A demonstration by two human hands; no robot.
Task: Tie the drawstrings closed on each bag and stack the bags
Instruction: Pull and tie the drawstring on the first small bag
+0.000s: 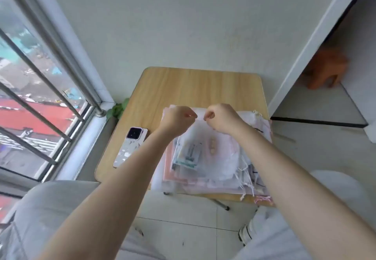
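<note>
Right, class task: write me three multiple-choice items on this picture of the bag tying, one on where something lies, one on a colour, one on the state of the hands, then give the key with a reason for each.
1. Where does the phone lie?
A. on the table, left of the pile of bags
B. on top of the pile
C. on the floor

2. What colour is the table top?
A. black
B. light wood
C. blue

3. What are the two hands doing?
A. lying flat on the table
B. hanging at the person's sides
C. pinching at the top of a sheer bag, close together

Key:
1 A, the phone rests on bare tabletop beside the pile of bags.
2 B, the bare surface shows pale wood grain.
3 C, the left hand and right hand have curled fingers meeting at the top of the sheer bag.
</note>
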